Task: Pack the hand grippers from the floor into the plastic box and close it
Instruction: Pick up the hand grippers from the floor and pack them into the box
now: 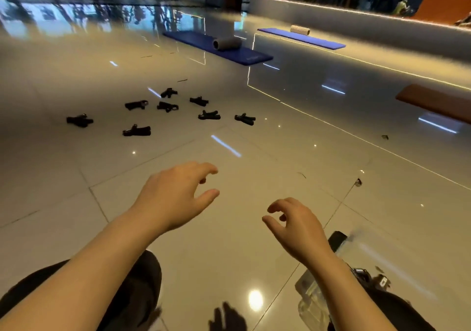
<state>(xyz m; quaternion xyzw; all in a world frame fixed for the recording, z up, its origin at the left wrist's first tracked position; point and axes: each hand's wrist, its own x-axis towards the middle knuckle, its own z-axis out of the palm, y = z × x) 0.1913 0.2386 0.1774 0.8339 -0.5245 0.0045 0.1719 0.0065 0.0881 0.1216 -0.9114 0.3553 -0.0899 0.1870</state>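
Currently I see left hand [175, 198] and right hand [297, 225] held loosely curled, both empty. Eight hand grippers [167, 106] lie scattered on the floor [254, 177] at 11 o'clock, well apart from them. Plastic box [356, 254] sits at 4 o'clock, beneath my right forearm.

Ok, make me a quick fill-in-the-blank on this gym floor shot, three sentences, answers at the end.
1. The hand grippers lying scattered on the floor number ____.
2. Both the left hand and the right hand are holding ____.
3. The grey foam roller rests on a mat coloured ____.

Missing words: eight; nothing; blue
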